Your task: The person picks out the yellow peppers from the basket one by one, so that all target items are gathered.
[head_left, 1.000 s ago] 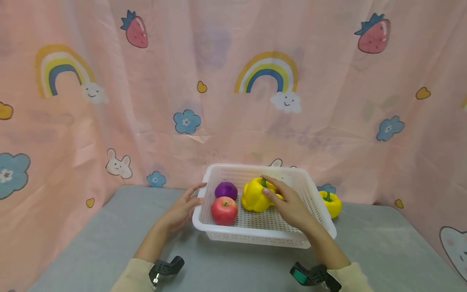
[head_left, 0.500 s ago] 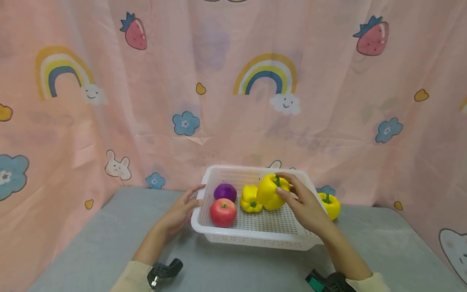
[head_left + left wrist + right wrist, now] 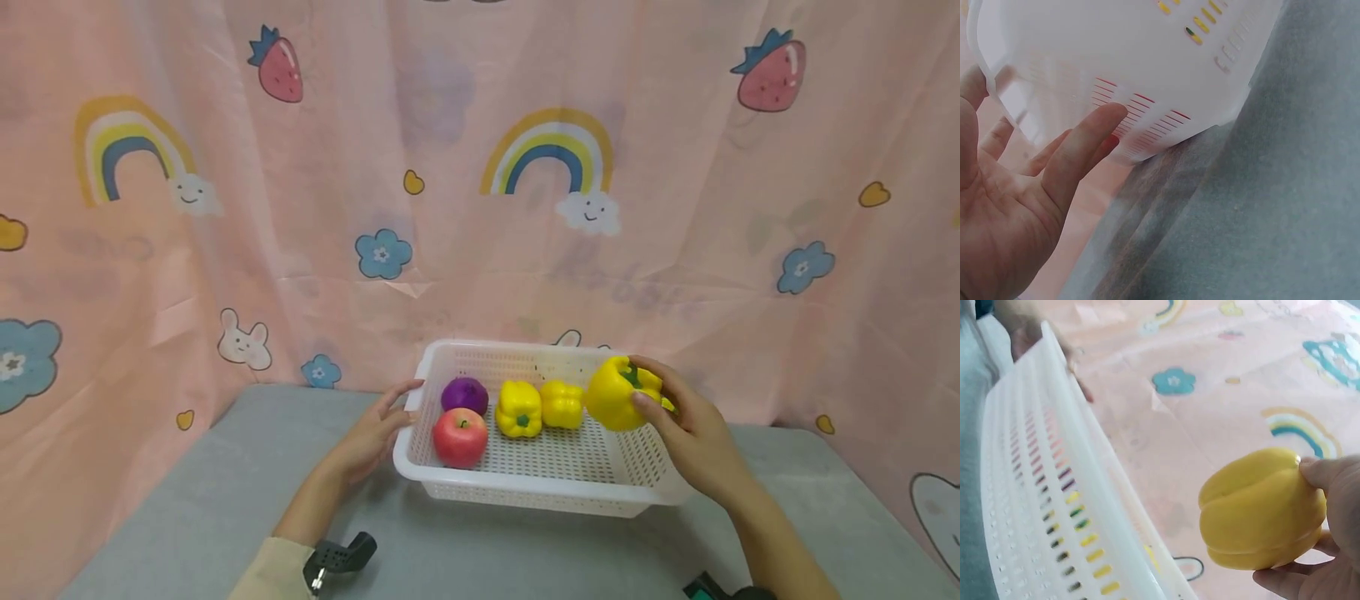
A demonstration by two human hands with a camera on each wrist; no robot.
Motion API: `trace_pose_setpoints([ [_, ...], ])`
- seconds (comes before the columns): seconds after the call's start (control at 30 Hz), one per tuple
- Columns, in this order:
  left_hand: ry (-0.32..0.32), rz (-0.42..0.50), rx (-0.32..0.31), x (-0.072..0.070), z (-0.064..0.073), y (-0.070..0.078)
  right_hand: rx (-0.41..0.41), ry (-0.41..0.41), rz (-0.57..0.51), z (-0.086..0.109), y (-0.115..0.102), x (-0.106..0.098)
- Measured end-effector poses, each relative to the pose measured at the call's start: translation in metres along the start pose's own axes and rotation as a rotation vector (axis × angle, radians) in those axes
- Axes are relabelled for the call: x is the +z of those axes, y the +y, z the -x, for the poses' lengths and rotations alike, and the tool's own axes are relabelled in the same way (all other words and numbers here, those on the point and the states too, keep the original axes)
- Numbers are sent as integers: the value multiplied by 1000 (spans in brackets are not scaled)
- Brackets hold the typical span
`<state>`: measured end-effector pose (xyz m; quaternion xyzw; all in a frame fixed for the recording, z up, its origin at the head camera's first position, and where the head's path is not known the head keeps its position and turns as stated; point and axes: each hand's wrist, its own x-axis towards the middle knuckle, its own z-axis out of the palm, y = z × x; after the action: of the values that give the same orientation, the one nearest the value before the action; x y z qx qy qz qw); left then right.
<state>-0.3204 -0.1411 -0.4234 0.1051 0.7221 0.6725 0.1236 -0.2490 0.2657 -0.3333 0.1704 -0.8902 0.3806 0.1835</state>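
Note:
My right hand (image 3: 693,425) grips a yellow bell pepper (image 3: 617,396) over the basket's right end; in the right wrist view, thumb and fingers hold one end of this pepper (image 3: 1260,512). The white plastic basket (image 3: 525,490) contains a red apple (image 3: 460,440), a round purple vegetable (image 3: 465,393) and two yellow bell peppers, one in the middle (image 3: 518,412) and another beside it (image 3: 562,407). My left hand (image 3: 367,437) holds the basket's left rim. The left wrist view has its thumb at the rim and fingers (image 3: 1088,137) against the perforated outer wall (image 3: 1147,119).
A grey cloth covers the table (image 3: 795,483). Close behind the basket hangs a pink curtain (image 3: 480,283) with printed rainbows and flowers. Beyond the right rim, a bit of yellow shows behind my right hand.
My right hand has lifted a yellow bell pepper from the basket's middle and carried it right, uncovering two other peppers. My left hand has stayed at the rim.

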Motion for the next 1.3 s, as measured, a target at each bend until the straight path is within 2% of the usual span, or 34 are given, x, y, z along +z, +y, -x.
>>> trace_pose_setpoints([
  [0.23, 1, -11, 12, -1, 1, 1, -14, 51, 3, 6, 15, -17],
  [0.37, -12, -13, 8, 1, -1, 1, 33, 68, 1, 8, 25, -29],
  [0.67, 2, -26, 7, 2, 0, 0, 134, 89, -20, 10, 44, -51],
  [0.83, 1, -24, 10, 1, 0, 1, 203, 97, 5, 10, 53, -57],
  [1.03, -3, -21, 7, 0, 0, 2, 247, 99, 1, 11, 62, -62],
  [1.3, 3, -21, -9, 0, 1, 2, 267, 177, 54, 13, 75, -64],
])
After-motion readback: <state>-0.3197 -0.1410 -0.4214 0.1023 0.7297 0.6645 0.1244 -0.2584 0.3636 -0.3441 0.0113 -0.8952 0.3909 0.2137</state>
